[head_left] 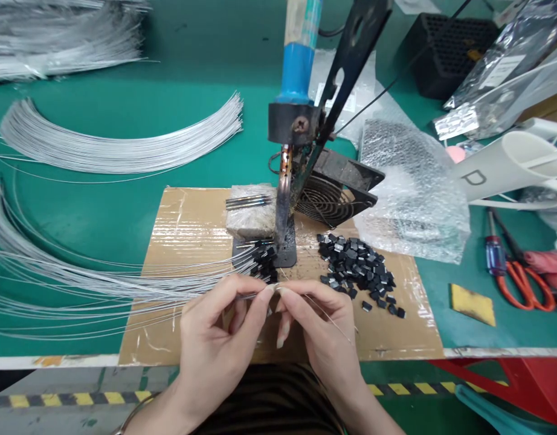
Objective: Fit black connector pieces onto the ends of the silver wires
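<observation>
Just in front of a clamped soldering iron [284,193], my two hands meet with fingertips nearly touching. My left hand [224,338] is closed in a pinch on a thin grey wire; its tip is hidden by the fingers. Pinched in my right hand [326,326] is a fine wire strand [329,319] that trails across the palm. Beyond the left fingers lies a fan of grey wires [170,283] whose right ends carry small black connectors [263,261]. A pile of loose black connectors [357,266] sits right of the iron on the cardboard [188,223].
A small black fan [328,196] stands behind the iron, beside a wrapped block [249,220]. A bundle of grey wires [124,151] lies back left. On the right are bubble wrap [409,187], a yellow sponge [472,304], orange-handled scissors [523,287] and a white cup [509,163].
</observation>
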{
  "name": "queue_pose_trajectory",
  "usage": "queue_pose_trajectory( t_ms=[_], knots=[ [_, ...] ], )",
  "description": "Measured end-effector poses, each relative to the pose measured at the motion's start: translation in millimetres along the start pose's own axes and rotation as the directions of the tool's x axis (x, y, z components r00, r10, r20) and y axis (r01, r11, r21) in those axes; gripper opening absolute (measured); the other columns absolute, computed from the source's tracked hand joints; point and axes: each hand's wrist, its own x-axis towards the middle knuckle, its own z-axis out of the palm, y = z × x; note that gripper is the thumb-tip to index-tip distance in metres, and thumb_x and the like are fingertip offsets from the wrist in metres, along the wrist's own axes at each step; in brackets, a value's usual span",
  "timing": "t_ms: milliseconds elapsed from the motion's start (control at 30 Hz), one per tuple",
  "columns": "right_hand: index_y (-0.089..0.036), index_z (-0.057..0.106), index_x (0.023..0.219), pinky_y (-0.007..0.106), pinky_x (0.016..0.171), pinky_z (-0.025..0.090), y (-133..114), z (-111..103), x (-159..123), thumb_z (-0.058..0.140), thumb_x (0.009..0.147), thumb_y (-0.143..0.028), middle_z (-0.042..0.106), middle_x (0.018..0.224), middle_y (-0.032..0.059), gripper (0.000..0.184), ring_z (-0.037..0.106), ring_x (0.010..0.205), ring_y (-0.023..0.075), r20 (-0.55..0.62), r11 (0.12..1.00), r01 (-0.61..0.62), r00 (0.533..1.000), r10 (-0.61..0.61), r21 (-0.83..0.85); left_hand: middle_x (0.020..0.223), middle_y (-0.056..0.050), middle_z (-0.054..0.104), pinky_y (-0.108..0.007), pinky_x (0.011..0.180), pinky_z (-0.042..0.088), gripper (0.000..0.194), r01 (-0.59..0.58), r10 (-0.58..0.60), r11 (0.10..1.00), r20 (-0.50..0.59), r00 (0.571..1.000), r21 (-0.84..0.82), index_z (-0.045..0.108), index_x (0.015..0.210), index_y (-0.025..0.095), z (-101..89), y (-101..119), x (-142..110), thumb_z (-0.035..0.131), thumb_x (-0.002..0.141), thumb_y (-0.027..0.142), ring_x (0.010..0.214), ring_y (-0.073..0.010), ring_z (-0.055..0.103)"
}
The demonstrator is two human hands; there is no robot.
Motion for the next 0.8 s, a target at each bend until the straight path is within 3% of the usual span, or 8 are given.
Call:
queue_pose_trajectory(
  t_ms=[333,533,667,800],
  knots=[
    [-0.024,0.085,0.096,0.017,0.051,0.055,1,-2,0,0.082,0.095,-0.029,0.077,0.075,-0.0011,0.006,0.066,0.049,0.0070,0.021,0.999,-0.020,1.000,0.020,0.035,0.073,0.003,0.070,-0.020,0.051,0.043,0.009,-0.016,0.016,1.000,0.001,1.000,0.013,0.072,0.091,0.023,0.6,-3,-4,0.070,0.097,0.016,0.058,-0.0101,0.061],
    [-0.020,0.084,0.084,0.018,0.045,0.051,-9,-6,4,0.086,0.089,-0.032,0.072,0.066,-0.0014,0.013,0.062,0.043,0.0078,0.052,0.991,-0.122,0.992,0.119,0.054,0.062,0.005,0.057,-0.022,0.047,0.035,0.012,-0.035,0.032,0.998,0.052,0.998,0.057,0.070,0.086,0.022,-4.4,0,-2,0.069,0.097,0.019,0.050,-0.0088,0.042],
    [-0.018,0.083,0.079,0.018,0.043,0.049,-14,-10,6,0.087,0.087,-0.032,0.071,0.063,-0.0013,0.016,0.061,0.042,0.0082,0.087,0.986,-0.163,0.983,0.160,0.030,0.059,0.006,0.052,-0.022,0.046,0.032,0.013,-0.041,0.034,0.996,0.090,0.995,0.079,0.070,0.085,0.023,-6.6,1,-1,0.069,0.097,0.019,0.050,-0.0092,0.039],
    [-0.019,0.084,0.084,0.019,0.045,0.053,-13,-10,6,0.086,0.088,-0.033,0.072,0.066,-0.0004,0.015,0.062,0.044,0.0092,0.083,0.988,-0.151,0.985,0.148,0.027,0.060,0.006,0.054,-0.022,0.046,0.033,0.010,-0.019,0.015,0.997,0.052,0.999,0.078,0.070,0.088,0.024,-4.1,-1,-2,0.069,0.098,0.020,0.050,-0.0094,0.040]
  ],
)
